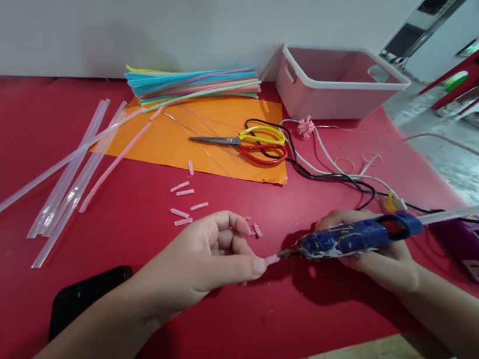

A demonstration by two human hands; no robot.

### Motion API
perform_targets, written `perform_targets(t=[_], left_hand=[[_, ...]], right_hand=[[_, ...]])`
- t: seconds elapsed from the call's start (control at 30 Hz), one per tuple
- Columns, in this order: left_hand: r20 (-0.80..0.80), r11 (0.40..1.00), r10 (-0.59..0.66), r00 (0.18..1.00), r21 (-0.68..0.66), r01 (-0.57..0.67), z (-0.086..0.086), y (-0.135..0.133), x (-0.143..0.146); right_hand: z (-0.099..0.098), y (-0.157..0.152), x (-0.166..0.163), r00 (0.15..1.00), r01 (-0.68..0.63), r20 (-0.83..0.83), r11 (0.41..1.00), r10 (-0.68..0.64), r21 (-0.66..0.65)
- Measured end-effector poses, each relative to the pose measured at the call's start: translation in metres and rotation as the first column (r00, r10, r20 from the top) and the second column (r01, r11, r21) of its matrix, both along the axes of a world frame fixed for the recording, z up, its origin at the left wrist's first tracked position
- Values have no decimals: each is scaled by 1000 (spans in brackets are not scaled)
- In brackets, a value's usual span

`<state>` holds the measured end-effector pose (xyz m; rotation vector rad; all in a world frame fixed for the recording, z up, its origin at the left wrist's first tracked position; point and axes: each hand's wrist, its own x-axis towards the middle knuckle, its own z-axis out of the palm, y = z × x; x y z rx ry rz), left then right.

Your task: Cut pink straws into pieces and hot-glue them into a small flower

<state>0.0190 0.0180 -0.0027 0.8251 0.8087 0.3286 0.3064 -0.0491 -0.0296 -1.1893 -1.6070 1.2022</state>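
Observation:
My left hand (214, 253) pinches a short pink pipe cleaner piece (272, 259) between thumb and forefinger. In my right hand (378, 264) is a blue hot glue gun (348, 238), its fingers wrapped round the handle, partly hidden beneath the body. The gun's nozzle (291, 252) points left and meets, or nearly meets, the end of the pink piece. A clear glue stick (468, 211) juts from the gun's rear. Several cut pink pieces (185, 192) lie beyond my left hand, and a small one (257, 230) rests near its fingertips.
Yellow-and-red-handled scissors (238, 140) lie on orange paper (151, 150), below a bundle of coloured pipe cleaners (191, 83). Glue sticks (75, 171) and a dark phone (82, 294) are at left. Cords (331, 173), a pale bin (334, 96) and a purple power strip (465, 250) occupy the right.

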Motion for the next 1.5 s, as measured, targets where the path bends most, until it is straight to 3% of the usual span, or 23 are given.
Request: perform_targets(t=[0.27,0.63,1.5], left_hand=[[-24,1000,-9,1000,-1,9,2,1,1],[-13,999,-4,1000,-32,4,5,1,2],[14,998,-10,1000,-56,11,5,0,3]], right_hand=[[-5,-2,1,995,-9,-95,1000,9,4],[3,1,-6,988,-83,-132,997,82,-2],[3,2,-4,992,-97,-79,995,97,6]])
